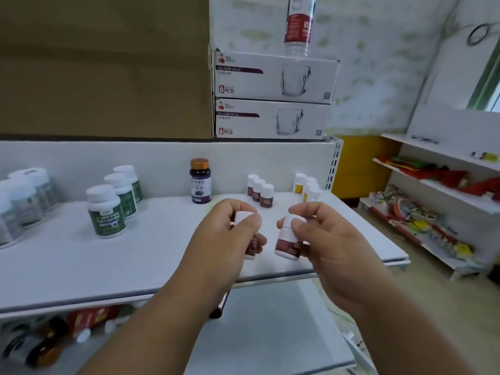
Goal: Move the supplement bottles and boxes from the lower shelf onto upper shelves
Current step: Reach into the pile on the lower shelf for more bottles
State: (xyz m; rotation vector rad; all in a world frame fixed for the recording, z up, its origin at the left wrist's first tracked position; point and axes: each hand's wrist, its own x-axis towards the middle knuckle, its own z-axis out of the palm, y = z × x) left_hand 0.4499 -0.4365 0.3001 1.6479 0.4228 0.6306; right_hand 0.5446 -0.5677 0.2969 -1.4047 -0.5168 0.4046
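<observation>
upper shelf (81, 261): jars (107, 212) left | small bottles (261, 192) right rear | two stacked boxes (273, 96) above

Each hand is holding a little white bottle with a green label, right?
Not quite. The head view shows the left hand and the right hand each holding a little white bottle, but the labels are dark red, not green. The green labels are on the bigger bottles standing on the shelf.

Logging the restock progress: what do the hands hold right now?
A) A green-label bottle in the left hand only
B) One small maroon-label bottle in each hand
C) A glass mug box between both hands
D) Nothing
B: the left hand and right hand each grip a small white-capped maroon-label bottle above the upper shelf.
</observation>
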